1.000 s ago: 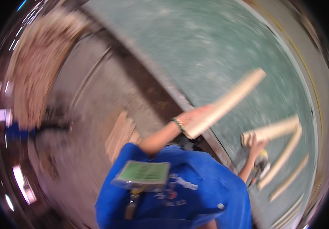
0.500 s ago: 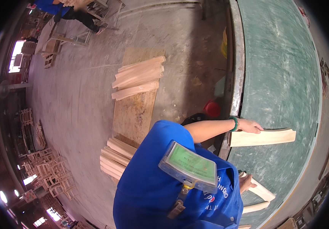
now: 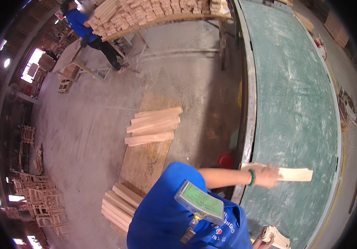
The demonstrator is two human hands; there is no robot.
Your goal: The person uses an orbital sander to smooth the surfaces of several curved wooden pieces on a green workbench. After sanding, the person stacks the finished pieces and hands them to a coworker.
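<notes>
A pale, curved wooden slat [image 3: 296, 174] lies across the green belt surface in front of me. My left hand [image 3: 267, 176], with a green bead bracelet at the wrist, is over its middle; its fingers are smeared by motion. Close to my body at the lower edge, my right hand [image 3: 265, 242] has its fingers round a shaped wooden piece [image 3: 270, 233], whose end faces up. Another pale piece [image 3: 283, 241] shows beside it, partly hidden. My shirt covers part of that hand.
The green belt [image 3: 290, 95] runs along a metal rail [image 3: 251, 103]. Slats [image 3: 155, 122] lie on a floor board [image 3: 145, 162], and more slats [image 3: 120, 203] are stacked behind me. A person in blue [image 3: 79, 25] stands by a table piled with wood [image 3: 157, 10]. Wooden frames [image 3: 48, 203] stand far left.
The whole view has shifted, bringing the far wood pile into sight. My left hand has gone from the slat's edge to over its face. The piece at my right hand now shows its end.
</notes>
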